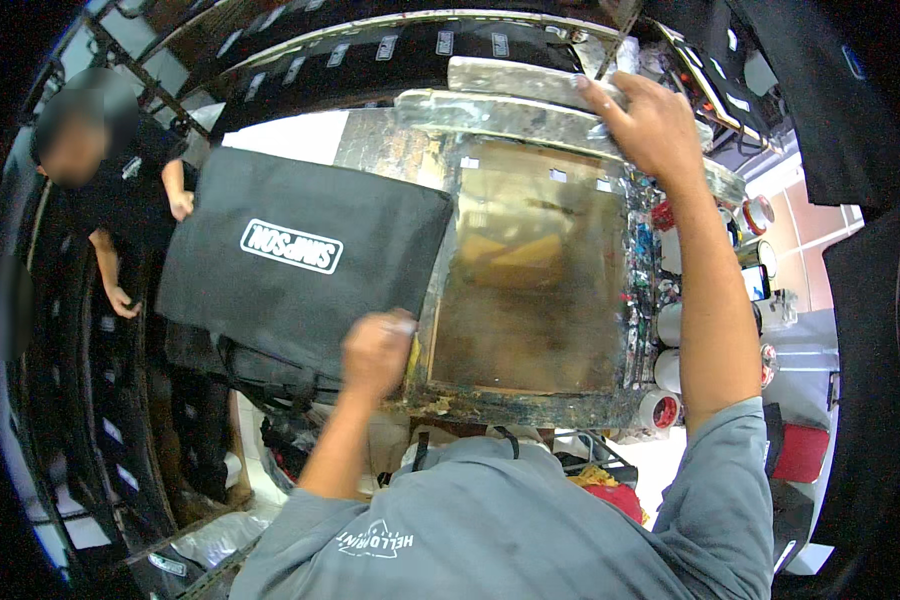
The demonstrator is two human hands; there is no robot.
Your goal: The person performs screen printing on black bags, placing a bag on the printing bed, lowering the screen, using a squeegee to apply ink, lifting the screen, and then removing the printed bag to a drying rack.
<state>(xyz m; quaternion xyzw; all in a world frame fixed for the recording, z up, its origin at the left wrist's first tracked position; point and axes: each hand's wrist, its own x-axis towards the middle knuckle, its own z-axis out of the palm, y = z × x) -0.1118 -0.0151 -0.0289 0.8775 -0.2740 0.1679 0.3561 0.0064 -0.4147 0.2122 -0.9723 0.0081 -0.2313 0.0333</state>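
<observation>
Head view: your left hand [375, 352] is closed in a loose fist at the near left corner of the printing screen frame [530, 290], fingers curled tight against the frame's edge; whether they actually pinch it you cannot tell from here. Your right hand [648, 125] reaches to the far side, fingers bent over the taped far rail [510, 112], gripping it near the right corner. The frame lies flat in the middle of the picture, straight ahead of you. Its mesh is a dull yellow-brown, semi-transparent, with darker patches showing through; small pale tape squares sit along its upper edge. The border is heavily crusted with dried ink in mixed colours, thickest along the near and right sides. Just left of the frame, touching or overlapping its edge, lies a black fabric bag [300, 255] with a white printed label. Ink pots [668, 370] stand in a row beside the frame's right edge. A second person [120, 200] in dark clothing stands at far left, well apart from your hands.
</observation>
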